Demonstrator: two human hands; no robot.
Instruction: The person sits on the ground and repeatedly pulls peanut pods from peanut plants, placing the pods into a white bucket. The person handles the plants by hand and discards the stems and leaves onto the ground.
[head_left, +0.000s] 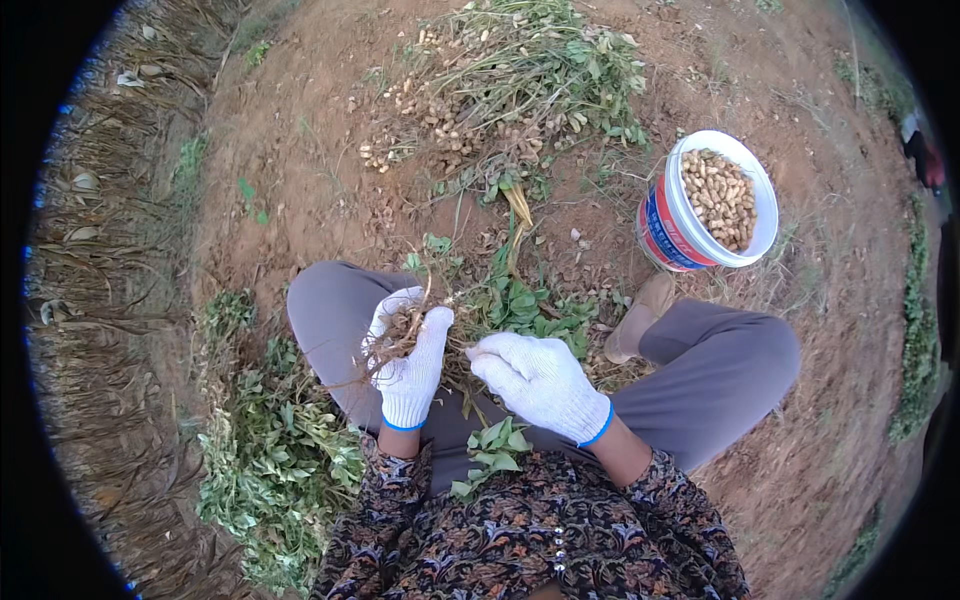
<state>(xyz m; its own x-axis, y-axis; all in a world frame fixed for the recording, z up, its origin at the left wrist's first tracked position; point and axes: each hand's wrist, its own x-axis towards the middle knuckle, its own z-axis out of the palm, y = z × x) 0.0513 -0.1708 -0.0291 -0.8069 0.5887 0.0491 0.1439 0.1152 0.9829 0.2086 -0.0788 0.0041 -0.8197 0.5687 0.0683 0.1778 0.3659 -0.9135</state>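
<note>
My left hand (412, 360), in a white knitted glove with a blue cuff, is closed around the rooty end of a peanut plant (401, 330) above my bent left leg. Stems of the plant run across to the right, and a leafy sprig (495, 450) hangs over my lap. My right hand (536, 379), gloved the same way, has its thumb and fingertips pinched together beside the roots. Whether anything is between those fingertips cannot be told.
A white bucket (763, 176) of peanuts (720, 199) stands tilted in view beyond my right foot. Ahead lies a heap of pulled peanut plants (525, 67) with pods. Leafy plants (277, 465) are piled at my left, near dry stalks (112, 375). Reddish soil surrounds me.
</note>
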